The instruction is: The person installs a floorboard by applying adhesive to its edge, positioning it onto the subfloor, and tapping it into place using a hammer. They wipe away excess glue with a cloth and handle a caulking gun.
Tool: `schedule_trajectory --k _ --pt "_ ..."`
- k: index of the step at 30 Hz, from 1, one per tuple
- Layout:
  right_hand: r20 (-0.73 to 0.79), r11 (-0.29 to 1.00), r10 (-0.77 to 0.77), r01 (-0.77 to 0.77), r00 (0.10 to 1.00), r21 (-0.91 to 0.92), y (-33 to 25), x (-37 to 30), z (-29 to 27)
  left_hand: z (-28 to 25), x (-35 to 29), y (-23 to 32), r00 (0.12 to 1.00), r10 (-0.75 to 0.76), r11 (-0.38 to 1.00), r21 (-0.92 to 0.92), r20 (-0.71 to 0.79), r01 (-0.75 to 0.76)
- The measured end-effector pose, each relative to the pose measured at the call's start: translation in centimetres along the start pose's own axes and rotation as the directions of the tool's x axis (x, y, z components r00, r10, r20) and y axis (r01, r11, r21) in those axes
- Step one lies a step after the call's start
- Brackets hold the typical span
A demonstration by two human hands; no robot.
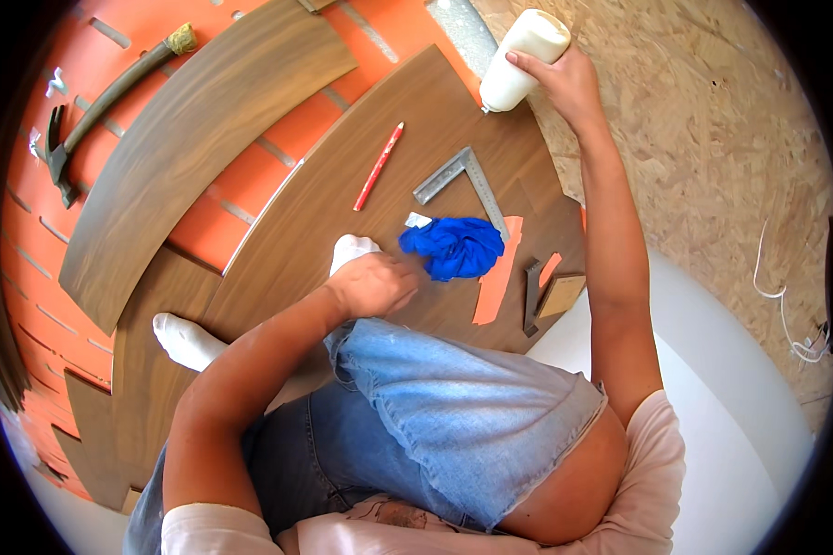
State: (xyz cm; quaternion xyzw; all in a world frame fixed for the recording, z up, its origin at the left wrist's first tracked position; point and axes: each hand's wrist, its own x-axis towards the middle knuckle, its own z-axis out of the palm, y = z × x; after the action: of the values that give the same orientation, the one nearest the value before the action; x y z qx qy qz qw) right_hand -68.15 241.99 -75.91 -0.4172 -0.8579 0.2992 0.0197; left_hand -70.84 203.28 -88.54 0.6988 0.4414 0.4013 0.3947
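Note:
My right hand [560, 83] is wrapped round a white bottle [526, 57], held tilted over the plank edge at the upper right. Its narrow tip points downward. My left hand [377, 283], fingers curled inward, is in front of my white-socked foot [354, 248]. Whatever its fingers may hold is hidden. Just right of it lies a crumpled blue cloth [453, 248] on the brown planks [292, 236]. Beyond the cloth are a metal square [458, 176] and a red pencil [379, 166].
A loose plank [204, 139] and a claw hammer [97, 116] lie on orange underlay [222, 227] at the left. Near my knee are an orange strip [498, 277], a dark metal bar [532, 296] and a wood block [561, 295]. Chipboard [713, 157] and a white cable [770, 294] are at right.

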Motion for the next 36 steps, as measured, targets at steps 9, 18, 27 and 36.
schedule_trajectory --k 9,18,27,36 --pt "-0.065 0.983 -0.074 0.062 0.995 -0.173 -0.9 -0.4 0.1 -0.2 -0.1 0.1 1.0 0.024 0.999 0.041 -0.005 -0.024" --pt "-0.31 0.995 -0.035 0.004 0.95 -0.102 0.3 -4.1 0.5 0.5 -0.3 -0.2 1.0 0.012 1.0 0.028 0.0 -0.012" --pt "-0.443 0.481 0.642 0.122 0.626 0.868 3.5 -10.2 4.5 -4.5 2.2 1.8 0.992 -0.092 0.996 -0.001 -0.086 0.092" --pt "0.037 -0.229 0.869 0.334 0.494 0.915 4.2 -14.5 7.7 -32.6 11.0 -13.3 0.612 -0.349 0.564 0.363 -0.709 0.742"
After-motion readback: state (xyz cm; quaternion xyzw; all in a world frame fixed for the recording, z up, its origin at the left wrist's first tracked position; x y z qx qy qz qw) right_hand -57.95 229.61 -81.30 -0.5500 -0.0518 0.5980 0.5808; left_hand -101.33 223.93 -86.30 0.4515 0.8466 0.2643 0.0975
